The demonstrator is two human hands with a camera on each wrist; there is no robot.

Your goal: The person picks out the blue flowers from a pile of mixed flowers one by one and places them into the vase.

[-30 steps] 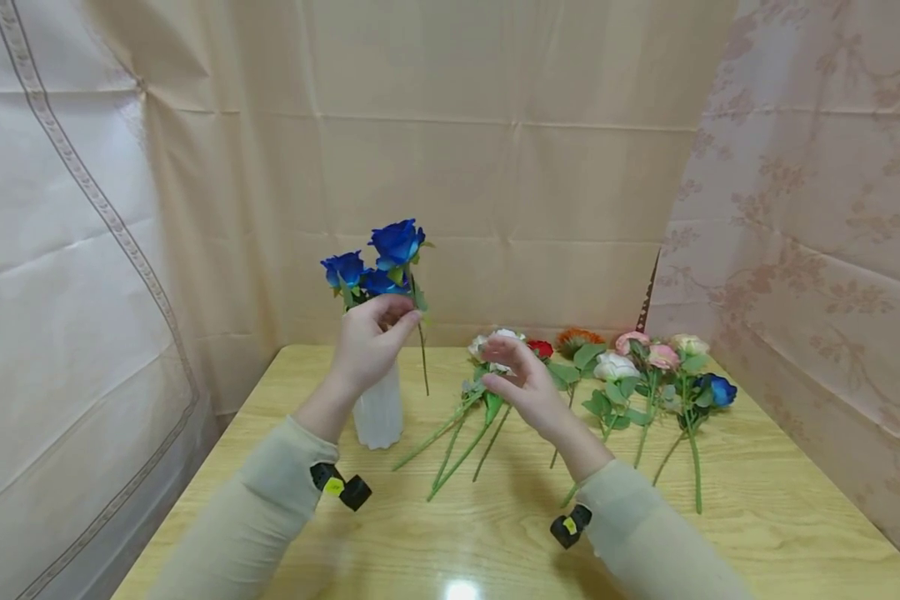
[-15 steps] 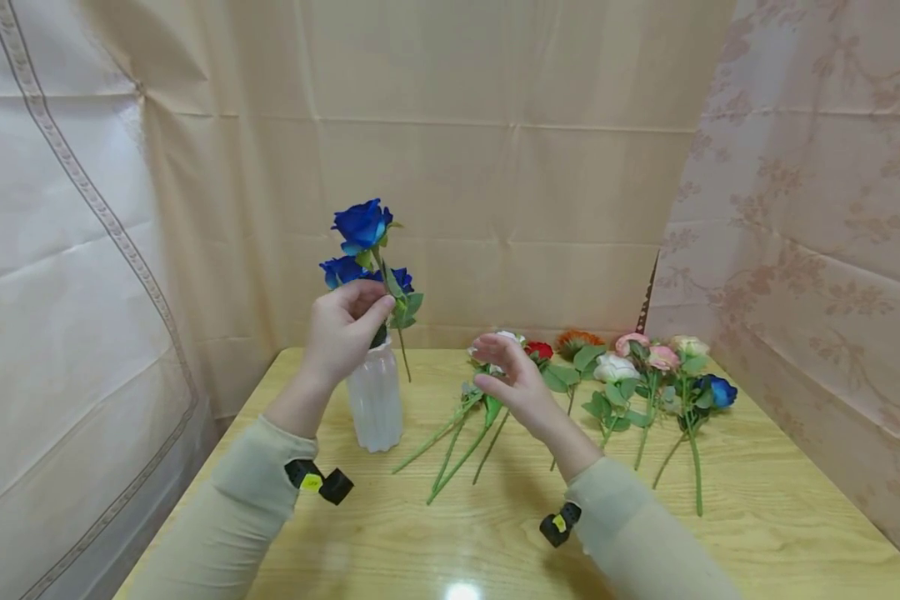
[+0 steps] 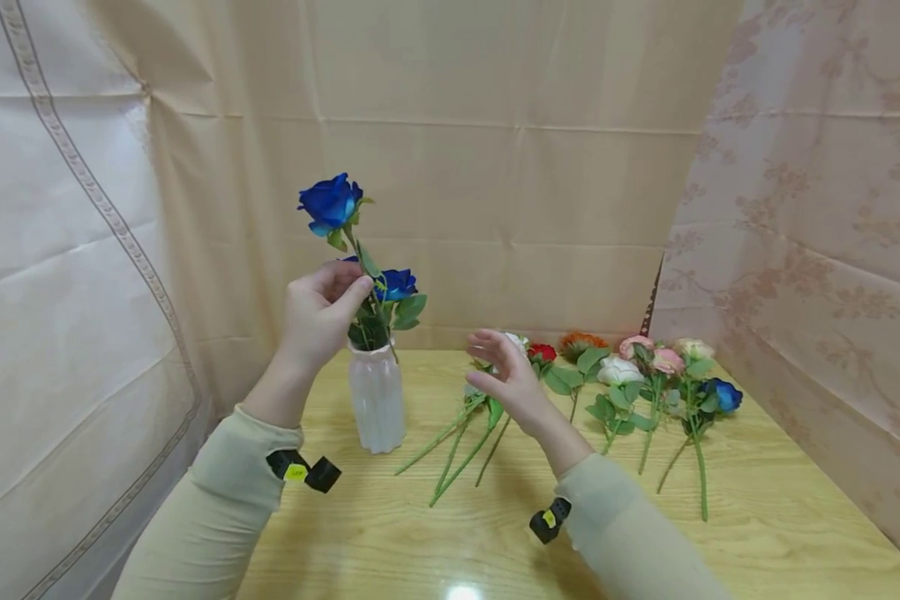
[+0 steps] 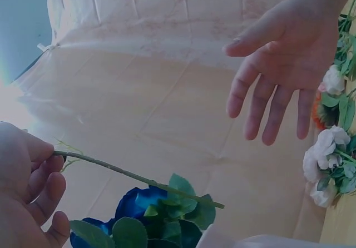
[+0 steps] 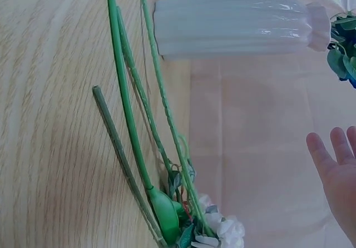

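My left hand [image 3: 318,312] pinches the stem of a blue rose [image 3: 330,204] between thumb and fingers; the bloom leans left above the hand. In the left wrist view the bare stem [image 4: 128,173] slants down, its lower end near the vase's mouth. The white ribbed vase [image 3: 377,400] stands upright on the table, with other blue roses [image 3: 399,285] in it, partly hidden behind my left hand. My right hand [image 3: 513,383] is raised with fingers spread and nothing in them, in front of white flowers [image 4: 325,153] lying on the table.
Right of the vase lie loose green stems [image 3: 457,450]. Farther right on the wooden table [image 3: 420,542] are a red flower [image 3: 542,352], an orange flower [image 3: 581,343], pink roses [image 3: 667,361], a white rose [image 3: 619,370] and another blue rose [image 3: 722,394]. Curtains hang behind and at both sides.
My left hand has moved left and up with the blue rose, whose bloom now tilts left and stands higher than the roses in the vase. My right hand has shifted slightly left.
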